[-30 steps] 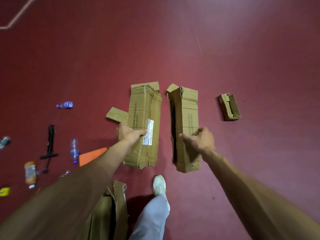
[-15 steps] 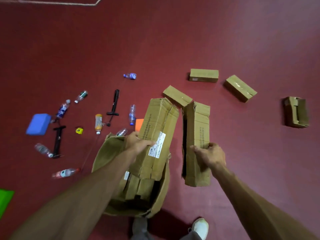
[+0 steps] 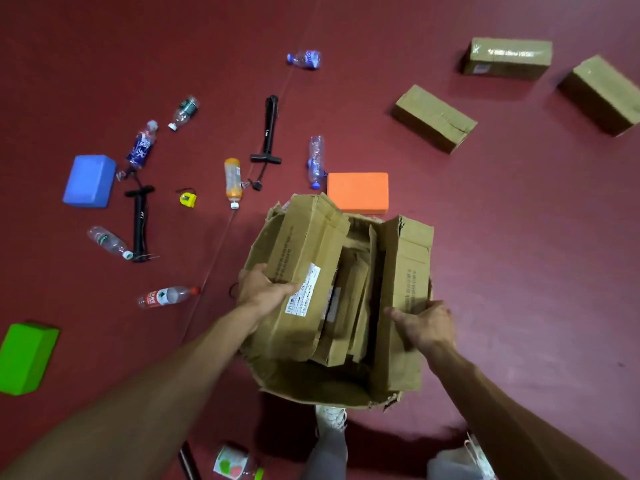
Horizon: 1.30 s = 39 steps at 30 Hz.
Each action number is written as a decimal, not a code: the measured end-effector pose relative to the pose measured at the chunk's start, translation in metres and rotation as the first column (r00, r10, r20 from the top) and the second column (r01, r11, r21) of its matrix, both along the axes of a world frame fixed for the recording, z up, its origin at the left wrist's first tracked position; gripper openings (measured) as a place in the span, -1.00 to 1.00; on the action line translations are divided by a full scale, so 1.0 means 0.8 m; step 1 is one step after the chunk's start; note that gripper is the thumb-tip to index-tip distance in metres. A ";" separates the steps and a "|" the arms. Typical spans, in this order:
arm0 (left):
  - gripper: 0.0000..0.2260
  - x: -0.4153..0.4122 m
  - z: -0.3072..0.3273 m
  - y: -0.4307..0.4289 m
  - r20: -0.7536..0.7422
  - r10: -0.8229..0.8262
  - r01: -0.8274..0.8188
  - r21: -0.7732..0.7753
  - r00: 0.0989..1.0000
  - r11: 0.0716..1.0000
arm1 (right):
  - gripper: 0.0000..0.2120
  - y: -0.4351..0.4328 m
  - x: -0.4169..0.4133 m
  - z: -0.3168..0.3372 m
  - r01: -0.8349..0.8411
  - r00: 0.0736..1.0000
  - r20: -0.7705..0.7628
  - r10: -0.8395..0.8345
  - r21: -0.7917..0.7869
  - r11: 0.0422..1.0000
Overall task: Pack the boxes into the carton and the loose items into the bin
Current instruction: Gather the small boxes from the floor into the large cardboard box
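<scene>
A battered open carton (image 3: 304,386) stands on the red floor below me with flattened cardboard inside. My left hand (image 3: 259,289) grips a long brown box with a white label (image 3: 304,258), tilted into the carton's left side. My right hand (image 3: 424,325) grips a second long box (image 3: 403,271), standing in the carton's right side. Three closed brown boxes lie further off: one (image 3: 434,117) in the middle, one (image 3: 507,58) behind it, one (image 3: 604,93) at the far right.
Loose items lie to the left: several plastic bottles (image 3: 166,296), two black pumps (image 3: 270,129), a yellow tape measure (image 3: 188,199), a blue block (image 3: 90,180), a green block (image 3: 26,358), and an orange block (image 3: 357,192) just behind the carton. My shoes (image 3: 332,419) are below it.
Both hands carried the two long boxes from above the floor over to the carton and lowered them into it, the left box first, then the right one.
</scene>
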<state>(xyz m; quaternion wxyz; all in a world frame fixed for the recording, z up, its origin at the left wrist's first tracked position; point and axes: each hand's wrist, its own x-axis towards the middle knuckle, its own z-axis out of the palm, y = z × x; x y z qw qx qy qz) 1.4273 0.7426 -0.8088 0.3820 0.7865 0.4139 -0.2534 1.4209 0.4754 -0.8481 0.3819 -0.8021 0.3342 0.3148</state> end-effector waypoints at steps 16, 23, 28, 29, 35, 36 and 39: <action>-0.58 -0.016 0.018 -0.096 0.002 -0.205 0.205 -0.035 0.979 0.978 | -0.55 -0.044 -0.020 0.019 -0.143 0.990 0.028 0.141 0.058 0.988; -0.73 0.042 0.117 -0.282 0.195 -0.215 0.238 -0.099 0.957 0.966 | -0.70 -0.199 0.022 0.111 -0.072 0.982 0.183 0.041 0.162 0.984; -0.86 0.091 0.207 -0.433 0.303 -0.280 0.327 -0.119 0.911 0.937 | -0.73 -0.364 0.051 0.188 0.036 0.961 0.261 -0.089 0.202 0.979; -0.88 0.102 0.223 -0.463 0.324 -0.302 0.356 -0.121 0.897 0.927 | -0.75 -0.396 0.056 0.204 0.054 0.952 0.284 -0.112 0.205 0.977; -0.90 0.164 0.315 -0.625 0.393 -0.436 0.509 -0.101 0.810 0.855 | -0.84 -0.554 0.088 0.291 0.151 0.899 0.378 -0.221 0.207 0.967; -0.88 0.176 0.329 -0.650 0.405 -0.445 0.525 -0.105 0.798 0.845 | -0.84 -0.578 0.094 0.306 0.167 0.889 0.392 -0.236 0.202 0.965; -0.89 0.215 0.356 -0.710 0.438 -0.467 0.565 -0.120 0.768 0.816 | -0.83 -0.641 0.121 0.337 0.203 0.869 0.422 -0.259 0.174 0.964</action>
